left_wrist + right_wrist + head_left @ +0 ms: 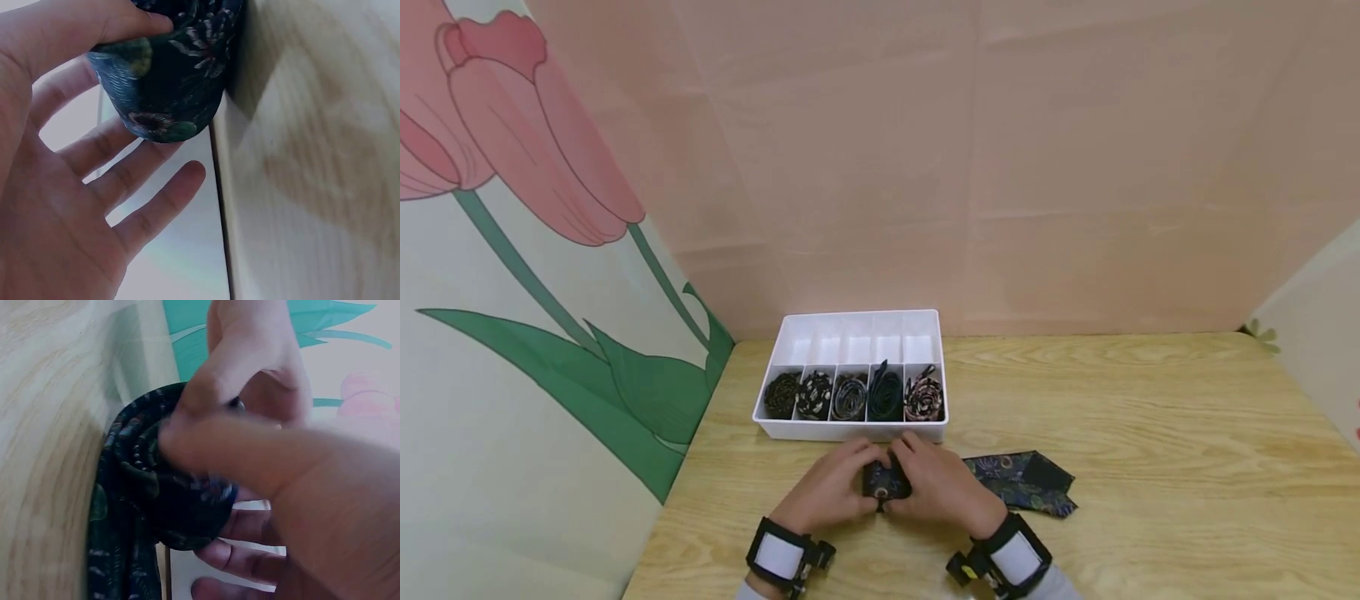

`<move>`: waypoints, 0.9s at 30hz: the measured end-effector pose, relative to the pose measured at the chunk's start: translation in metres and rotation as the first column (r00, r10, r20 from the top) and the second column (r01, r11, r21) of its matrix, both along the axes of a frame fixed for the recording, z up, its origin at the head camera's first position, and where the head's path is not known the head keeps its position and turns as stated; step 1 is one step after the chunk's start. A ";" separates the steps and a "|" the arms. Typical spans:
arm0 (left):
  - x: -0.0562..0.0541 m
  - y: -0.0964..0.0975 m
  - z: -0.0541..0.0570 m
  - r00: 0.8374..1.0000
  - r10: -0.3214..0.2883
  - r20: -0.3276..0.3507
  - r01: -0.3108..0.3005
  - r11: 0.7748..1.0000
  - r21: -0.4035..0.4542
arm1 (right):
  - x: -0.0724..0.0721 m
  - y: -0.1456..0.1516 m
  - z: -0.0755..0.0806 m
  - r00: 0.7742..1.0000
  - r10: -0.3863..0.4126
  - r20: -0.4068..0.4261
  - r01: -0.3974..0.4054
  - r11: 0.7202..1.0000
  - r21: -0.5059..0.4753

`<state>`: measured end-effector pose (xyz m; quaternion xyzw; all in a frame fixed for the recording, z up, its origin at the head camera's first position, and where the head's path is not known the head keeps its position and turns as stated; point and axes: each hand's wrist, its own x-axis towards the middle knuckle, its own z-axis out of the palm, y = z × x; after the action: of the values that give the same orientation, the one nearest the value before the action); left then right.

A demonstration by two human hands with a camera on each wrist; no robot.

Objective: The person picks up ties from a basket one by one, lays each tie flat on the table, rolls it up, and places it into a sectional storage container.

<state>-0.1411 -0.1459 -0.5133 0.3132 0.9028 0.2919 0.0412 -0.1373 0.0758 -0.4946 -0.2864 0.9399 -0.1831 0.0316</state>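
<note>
A dark floral necktie is partly rolled up on the table in front of the white box. Its loose tail lies flat to the right, running out past the right hand. My left hand grips the roll from the left; in the left wrist view its thumb presses on the rolled necktie while the other fingers spread along the outside. From the right, my right hand holds the same roll, its thumb on the coiled side and fingertips below. Parts of both hands' fingers are hidden behind the roll.
Just beyond the hands stands a white divided box. Its front compartments hold several rolled neckties, among them a dark green one and a pink-black patterned one. The back compartments show bare white. A peach backdrop hangs behind the wooden table.
</note>
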 end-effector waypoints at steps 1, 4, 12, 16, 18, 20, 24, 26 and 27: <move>0.000 0.000 0.001 1.000 0.002 0.001 -0.002 1.000 0.007 | 0.000 0.000 0.000 1.000 0.000 0.004 0.000 1.000 -0.002; 0.000 0.000 0.001 0.999 0.002 0.042 -0.003 0.999 0.041 | 0.001 0.000 0.000 1.000 -0.007 0.008 0.007 1.000 0.000; 0.000 0.001 0.000 0.999 -0.004 0.052 0.001 0.999 0.044 | -0.001 0.002 0.000 1.000 0.016 0.024 -0.016 1.000 0.006; 0.000 0.003 -0.001 0.999 -0.007 0.049 0.003 0.997 0.073 | -0.001 0.003 0.001 0.999 0.010 0.040 -0.010 1.000 0.003; 0.001 0.005 -0.001 0.997 -0.017 0.070 0.010 0.996 0.092 | 0.000 0.003 0.000 0.999 0.006 0.044 -0.006 1.000 0.007; 0.001 0.007 -0.002 0.996 -0.021 0.087 0.013 0.995 0.095 | 0.001 0.004 0.000 0.999 0.009 0.037 -0.009 1.000 0.012; 0.000 0.008 -0.002 1.000 -0.018 0.012 0.018 0.999 0.030 | 0.000 0.005 0.000 1.000 0.022 0.009 -0.022 1.000 -0.004; -0.001 0.008 -0.002 0.999 -0.019 -0.036 0.019 1.000 0.004 | 0.000 0.005 0.000 1.000 0.028 -0.002 -0.028 0.999 -0.015; -0.001 0.008 -0.002 0.999 -0.018 -0.041 0.018 1.000 0.003 | -0.001 0.005 -0.001 1.000 0.027 -0.003 -0.027 0.999 -0.021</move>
<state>-0.1421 -0.1382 -0.5157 0.3275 0.9001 0.2864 0.0248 -0.1379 0.0805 -0.4953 -0.2998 0.9340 -0.1922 0.0298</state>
